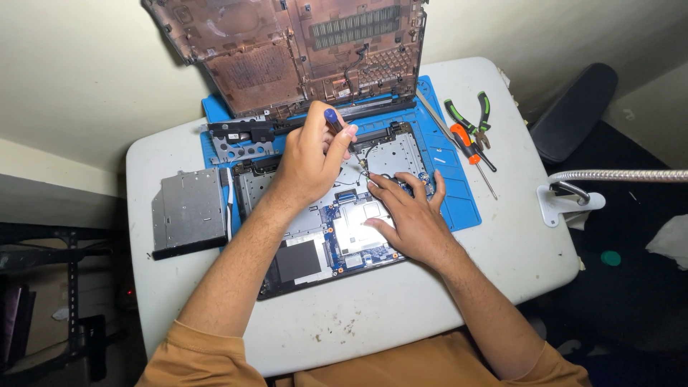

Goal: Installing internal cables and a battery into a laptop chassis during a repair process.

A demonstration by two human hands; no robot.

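An opened laptop base point(301, 261) lies on a blue work mat point(459, 193), its circuit board and metal shields exposed. My left hand point(308, 161) is shut on a blue-handled screwdriver point(333, 120), held upright with the tip down near the middle of the board. My right hand point(408, 215) rests flat on the right part of the board, fingers spread, just beside the screwdriver tip. The tip itself is hidden behind my fingers.
The laptop's removed bottom cover point(287, 50) leans against the wall behind. An optical drive point(190, 211) lies left of the base. Green-handled pliers point(469, 118) and an orange screwdriver point(466, 143) lie at the right. A gooseneck clamp point(566, 201) grips the white table point(358, 322).
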